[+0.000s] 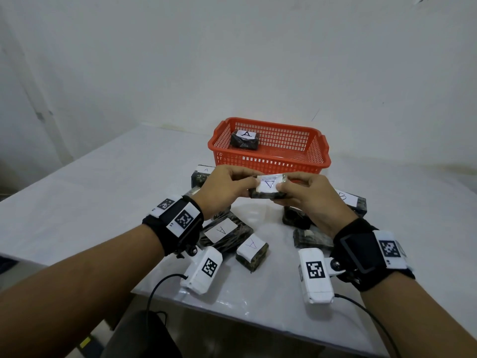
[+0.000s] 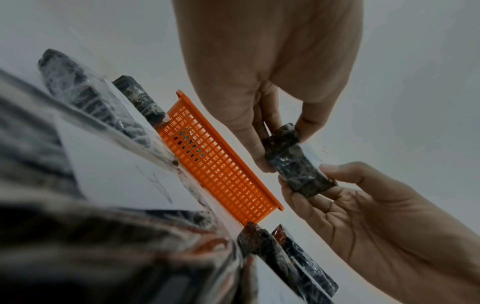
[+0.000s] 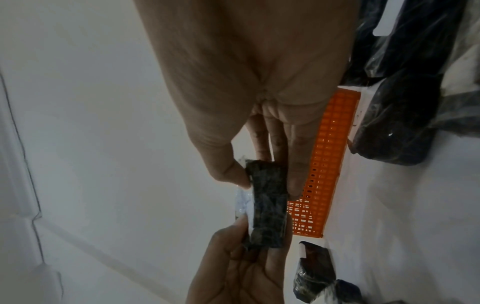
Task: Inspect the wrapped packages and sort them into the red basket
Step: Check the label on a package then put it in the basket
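We see both hands, left hand (image 1: pixel 224 184) and right hand (image 1: pixel 307 200), pinching one wrapped package (image 1: pixel 268 187). It hangs above the tabletop (image 1: pixel 103 192), before the red basket (image 1: pixel 271 161).

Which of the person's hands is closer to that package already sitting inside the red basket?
The left hand. It is below the package in the basket, just left of it in the head view. The right hand is further right and nearer the person. Both hands grip the held package.

White table (image 1: pixel 103 192): standing against a white wall (image 1: pixel 232 52). Black cable (image 1: pixel 157 288): hanging over the table's near edge. Dark rounded object (image 1: pixel 139 334): sitting below that edge.
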### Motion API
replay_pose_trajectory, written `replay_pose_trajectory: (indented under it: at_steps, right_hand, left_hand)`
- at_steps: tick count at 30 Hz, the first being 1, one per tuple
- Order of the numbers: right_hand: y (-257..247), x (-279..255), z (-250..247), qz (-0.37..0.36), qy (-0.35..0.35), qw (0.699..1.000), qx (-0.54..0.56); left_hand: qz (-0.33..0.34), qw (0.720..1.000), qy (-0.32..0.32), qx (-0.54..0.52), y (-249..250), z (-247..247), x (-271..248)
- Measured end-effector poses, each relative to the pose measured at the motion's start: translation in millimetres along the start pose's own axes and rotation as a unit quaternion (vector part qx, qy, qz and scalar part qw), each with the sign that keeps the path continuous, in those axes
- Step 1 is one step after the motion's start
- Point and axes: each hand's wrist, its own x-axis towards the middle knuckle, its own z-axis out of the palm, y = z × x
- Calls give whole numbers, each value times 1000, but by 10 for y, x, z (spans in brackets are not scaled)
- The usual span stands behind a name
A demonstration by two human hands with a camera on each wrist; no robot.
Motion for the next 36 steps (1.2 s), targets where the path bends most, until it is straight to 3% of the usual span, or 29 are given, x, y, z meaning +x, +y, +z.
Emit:
replay_pose_trajectory:
  at_steps: [6,13,17,22,27,36]
  right_hand:
    - [-16,13,20,-5,11,1000,-20]
    - [2,-4,4,-23,18,999,-24]
    - [17,-6,-13,-9,-26,999,-17]
    - [15,-3,-54,-33,6,998,-48]
    - [42,-2,-47,-35,7,999,-39]
    - [21,4,-86,-68,27,993,-92]
  left_hand:
    - [14,1000,1,14,-12,-15,-4]
    - [-38,998,-29,-33,4,5,-8]
    - [-21,1000,-6,-16,10,-11,-1]
    - [-24,999,-34,-19,-11,0,-17]
    - [14,999,-30,19,-26,-11,-15]
    - [4,999,-47,26,-16,-10,-13]
